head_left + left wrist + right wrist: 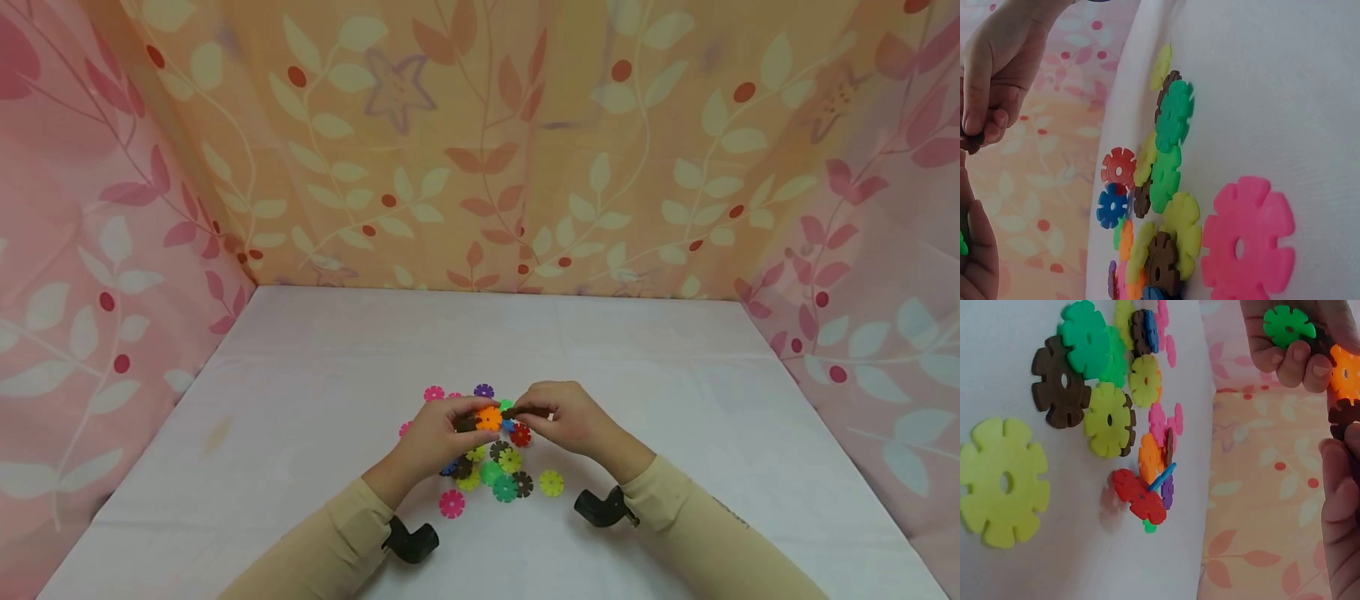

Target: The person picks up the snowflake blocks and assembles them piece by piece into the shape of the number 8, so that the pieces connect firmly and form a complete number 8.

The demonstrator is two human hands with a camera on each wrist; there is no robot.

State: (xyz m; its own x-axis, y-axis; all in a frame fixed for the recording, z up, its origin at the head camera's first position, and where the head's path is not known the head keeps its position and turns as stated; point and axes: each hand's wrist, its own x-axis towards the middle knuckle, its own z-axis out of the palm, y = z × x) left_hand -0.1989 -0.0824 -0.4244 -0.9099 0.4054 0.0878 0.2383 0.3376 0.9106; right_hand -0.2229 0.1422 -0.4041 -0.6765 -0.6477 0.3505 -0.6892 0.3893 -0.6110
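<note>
Above a pile of notched plastic flower discs, my left hand (427,440) holds a small joined group of them. An orange disc (489,418) shows at its fingertips, and a bright green disc (1286,326) with a dark brown one beside it shows in the right wrist view. From the other side, my right hand (576,419) pinches a brown disc (1344,415) between thumb and fingers. Its edge meets the orange disc's edge; whether the slots are engaged I cannot tell. In the left wrist view only part of the left hand appears, and the orange disc is out of sight.
Loose discs lie below on the white tabletop (337,375): a pink one (1254,203), a yellow one (551,483), a teal one (505,487) and several more. A red disc (1139,499) tilts up against a blue one (1161,477). Patterned curtains (480,167) enclose the table.
</note>
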